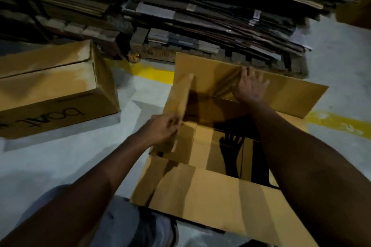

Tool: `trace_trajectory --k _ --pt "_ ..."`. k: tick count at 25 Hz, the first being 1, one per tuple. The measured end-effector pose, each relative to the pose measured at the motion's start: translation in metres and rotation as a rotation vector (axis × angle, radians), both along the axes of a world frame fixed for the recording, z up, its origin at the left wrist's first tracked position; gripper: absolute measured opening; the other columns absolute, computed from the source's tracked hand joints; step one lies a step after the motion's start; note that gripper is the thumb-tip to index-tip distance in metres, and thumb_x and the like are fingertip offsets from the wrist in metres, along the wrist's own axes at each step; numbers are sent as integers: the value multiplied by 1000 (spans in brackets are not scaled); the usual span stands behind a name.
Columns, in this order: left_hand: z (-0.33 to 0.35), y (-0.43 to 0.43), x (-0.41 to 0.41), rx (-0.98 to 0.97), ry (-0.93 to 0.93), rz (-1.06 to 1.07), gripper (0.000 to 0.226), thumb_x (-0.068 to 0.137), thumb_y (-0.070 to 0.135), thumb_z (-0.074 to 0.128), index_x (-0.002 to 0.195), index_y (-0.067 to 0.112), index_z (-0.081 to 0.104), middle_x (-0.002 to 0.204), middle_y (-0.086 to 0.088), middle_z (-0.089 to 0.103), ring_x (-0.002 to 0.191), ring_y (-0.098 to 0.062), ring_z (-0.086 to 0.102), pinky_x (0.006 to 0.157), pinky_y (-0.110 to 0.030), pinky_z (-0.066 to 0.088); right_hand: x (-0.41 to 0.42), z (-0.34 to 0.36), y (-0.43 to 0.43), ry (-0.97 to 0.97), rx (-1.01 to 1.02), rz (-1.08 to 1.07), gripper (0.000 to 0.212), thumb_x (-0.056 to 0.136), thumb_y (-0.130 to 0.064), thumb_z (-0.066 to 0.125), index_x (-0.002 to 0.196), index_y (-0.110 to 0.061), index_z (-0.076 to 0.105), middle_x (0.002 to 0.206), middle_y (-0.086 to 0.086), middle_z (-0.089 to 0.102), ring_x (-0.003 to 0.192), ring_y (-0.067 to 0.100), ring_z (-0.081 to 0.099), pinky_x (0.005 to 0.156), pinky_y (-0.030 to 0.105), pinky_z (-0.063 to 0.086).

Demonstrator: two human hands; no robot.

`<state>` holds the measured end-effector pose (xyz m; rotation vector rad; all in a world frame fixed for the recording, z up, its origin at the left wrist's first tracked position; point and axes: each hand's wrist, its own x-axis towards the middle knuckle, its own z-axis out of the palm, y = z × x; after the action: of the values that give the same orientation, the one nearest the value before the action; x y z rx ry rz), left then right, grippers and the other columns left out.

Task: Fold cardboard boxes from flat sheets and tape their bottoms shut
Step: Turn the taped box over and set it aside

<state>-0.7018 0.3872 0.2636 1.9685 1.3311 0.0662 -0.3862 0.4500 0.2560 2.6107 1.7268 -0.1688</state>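
Open cardboard box (pixel 218 146) on the floor (pixel 60 166), just right of the taped box (pixel 50 90). Left hand (pixel 160 129) pinching the left flap (pixel 181 96); right hand (pixel 250 86) spread flat on the far flap (pixel 281 94), nearer the long axis.

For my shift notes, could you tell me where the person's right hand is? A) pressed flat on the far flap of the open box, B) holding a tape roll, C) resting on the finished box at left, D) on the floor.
A: the right hand lies spread flat on the far flap of the open box.
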Motion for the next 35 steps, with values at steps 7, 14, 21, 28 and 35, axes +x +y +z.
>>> trace_trajectory --k 7,14,21,28,35 --pt "-34 -27 -18 -336 453 -146 66 98 43 47 153 34 12 152 -20 24 131 -38 40 104 -41 41 -6 1 -33 -30 145 71 61 97 -41 47 149 -16 27 155 14 24 143 38 21 113 61 21" --pt "3 -52 -24 -752 138 362 33 102 37 39 129 18 39 113 -13 52 76 -27 59 59 -25 41 -18 14 -94 -11 34 146 46 94 -41 50 134 -21 41 134 14 41 121 37 43 95 53 40" --pt "5 -39 -17 -798 -548 889 53 97 45 34 137 10 35 131 -25 50 101 -40 61 75 -48 54 -15 -12 -138 479 -345 98 58 98 -61 33 134 -22 56 136 16 56 120 35 53 99 43 44" --pt "-45 -46 12 -74 400 -22 72 91 48 55 151 34 18 157 -17 12 136 -43 27 108 -50 33 25 -29 -170 329 -239 160 56 95 -55 37 143 -27 44 140 10 50 124 36 49 97 50 45" --pt "-64 -29 31 23 363 141 116 71 60 73 149 43 -11 157 -16 -17 142 -48 8 107 -61 31 76 -87 -219 227 -333 -313 54 100 -57 30 149 -52 9 163 6 -4 145 50 -1 108 73 12"
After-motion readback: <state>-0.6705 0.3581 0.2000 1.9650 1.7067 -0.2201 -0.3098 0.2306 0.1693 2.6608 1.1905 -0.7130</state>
